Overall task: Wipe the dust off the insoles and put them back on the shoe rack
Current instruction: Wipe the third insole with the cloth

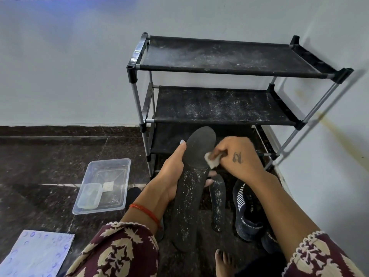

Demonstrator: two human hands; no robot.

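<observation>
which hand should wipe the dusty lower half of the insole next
Right: the right hand already pinches the wipe on the insole, just above the dust. The left hand grips the insole.

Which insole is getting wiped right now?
The big insole held up in the left hand; the right hand rubs a white wipe on it. The other insole lies untouched on the floor.

The rack (229, 76) is standing at upper right of the frame. An insole (191, 188) is lying at centre, a second insole (217, 202) to its right, shoes (247, 212) further right. A tub (103, 186) is sitting at left, holding a box (89, 194). Paper (36, 254) is lying at lower left.
</observation>
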